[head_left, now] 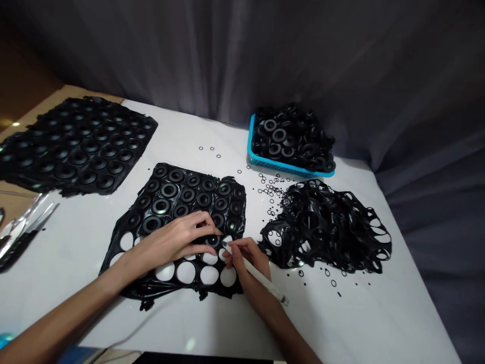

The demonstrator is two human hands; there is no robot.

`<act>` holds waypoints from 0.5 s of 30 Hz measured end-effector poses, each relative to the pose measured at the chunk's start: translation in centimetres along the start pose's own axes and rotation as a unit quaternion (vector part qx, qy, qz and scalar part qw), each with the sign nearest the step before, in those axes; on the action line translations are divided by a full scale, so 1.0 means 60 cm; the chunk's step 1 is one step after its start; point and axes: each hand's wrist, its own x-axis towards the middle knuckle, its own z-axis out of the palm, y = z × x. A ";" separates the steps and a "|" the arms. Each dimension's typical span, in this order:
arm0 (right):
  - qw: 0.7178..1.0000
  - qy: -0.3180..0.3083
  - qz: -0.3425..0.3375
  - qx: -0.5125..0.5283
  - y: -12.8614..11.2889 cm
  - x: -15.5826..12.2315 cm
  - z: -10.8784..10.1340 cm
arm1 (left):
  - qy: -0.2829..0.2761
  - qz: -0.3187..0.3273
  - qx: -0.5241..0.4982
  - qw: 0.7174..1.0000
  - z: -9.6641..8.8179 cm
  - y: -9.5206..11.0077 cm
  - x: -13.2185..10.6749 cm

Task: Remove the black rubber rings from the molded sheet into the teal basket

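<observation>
A black moulded rubber sheet (193, 194) lies in front of me, its far rows holding round rubber rings and its near rows showing white open holes. My left hand (189, 235) rests over it, thumb and forefinger curled round a rubber ring (212, 240) in the sheet. In my right hand (252, 258) is a white pen-shaped tool (263, 280), gripped at a slant. Its dark tip points at the sheet close beside that ring. Part of the sheet is hidden under my left hand and forearm.
A blue basket (291, 168) heaped with black rings stands at the back right. Torn, holed rubber scrap (333, 227) lies to the right, with thin small rings scattered around it. Another moulded sheet (79, 144) is at the left, with scissors (26, 232) near it.
</observation>
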 end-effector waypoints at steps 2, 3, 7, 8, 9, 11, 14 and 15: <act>1.000 -0.001 -0.006 -0.012 0.007 -0.001 0.003 | -0.004 -0.004 -0.004 1.000 0.001 -0.001 -0.001; 1.000 -0.002 -0.012 -0.023 0.009 -0.001 0.004 | -0.005 -0.006 -0.005 1.000 0.002 -0.001 -0.001; 0.995 -0.007 -0.044 -0.094 0.003 0.002 0.012 | 0.007 -0.003 -0.016 1.000 0.009 -0.004 -0.004; 0.993 -0.007 -0.052 -0.105 0.000 0.004 0.015 | 0.009 -0.004 -0.022 1.000 0.012 -0.005 -0.004; 0.992 -0.008 -0.058 -0.113 -0.003 0.005 0.018 | 0.009 -0.009 -0.030 0.999 0.013 -0.005 -0.004; 0.989 -0.006 -0.077 -0.125 -0.007 0.008 0.024 | 0.009 -0.030 -0.047 0.998 0.015 -0.007 -0.003; 0.984 0.014 -0.111 -0.138 -0.003 0.011 0.027 | 0.010 -0.062 -0.068 0.996 0.013 -0.008 0.001; 0.985 0.018 -0.111 -0.135 -0.001 0.013 0.026 | 0.010 -0.070 -0.076 0.995 0.012 -0.009 0.003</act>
